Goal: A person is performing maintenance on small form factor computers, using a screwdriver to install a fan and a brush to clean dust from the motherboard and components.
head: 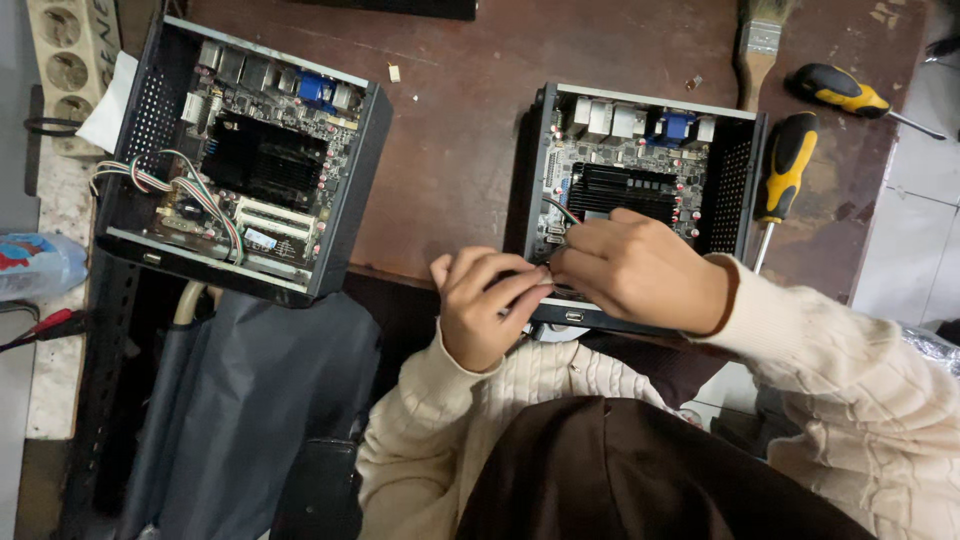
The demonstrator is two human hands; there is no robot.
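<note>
Small open computer box sits at the table's near edge with its lid off and board showing, while the left hand and right hand pinch thin wires inside, still loose.

Board's front edge under both hands

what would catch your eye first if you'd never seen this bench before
Two open black mini computer cases: one at upper left with striped wires looping over its board, the other at centre right. Both hands, left and right, meet at the front edge of the right-hand case. Two yellow-and-black screwdrivers and a paintbrush lie on the brown table at upper right.
</note>
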